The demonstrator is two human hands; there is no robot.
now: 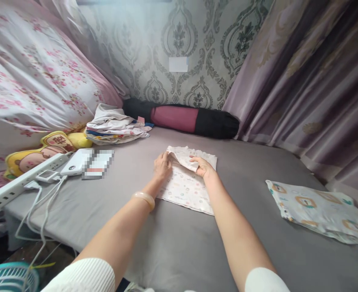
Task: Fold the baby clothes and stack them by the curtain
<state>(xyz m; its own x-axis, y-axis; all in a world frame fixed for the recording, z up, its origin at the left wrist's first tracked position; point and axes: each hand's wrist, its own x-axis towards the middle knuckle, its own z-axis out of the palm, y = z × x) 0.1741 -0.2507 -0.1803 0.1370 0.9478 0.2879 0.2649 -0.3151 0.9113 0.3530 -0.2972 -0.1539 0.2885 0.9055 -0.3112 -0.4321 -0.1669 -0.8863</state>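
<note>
A pale pinkish-white cloth (186,188) with small round prints lies on the grey bed sheet in front of me, its far part folded back with a ruffled edge. It looks like a small garment, though I cannot tell which kind. My left hand (163,165), below a pale bangle (145,200), pinches the folded part at its left corner. On the other side, my right hand (203,166) grips the raised edge between thumb and fingers. A slight gap shows under the lifted layer between both hands.
A folded animal-print cloth (319,209) lies to the right. Stacked clothes (115,125) sit at back left, beside a black-and-maroon roll (175,118) along the wall. A power strip (23,182), cables, a white power bank (77,161) and a yellow plush (39,156) occupy the left.
</note>
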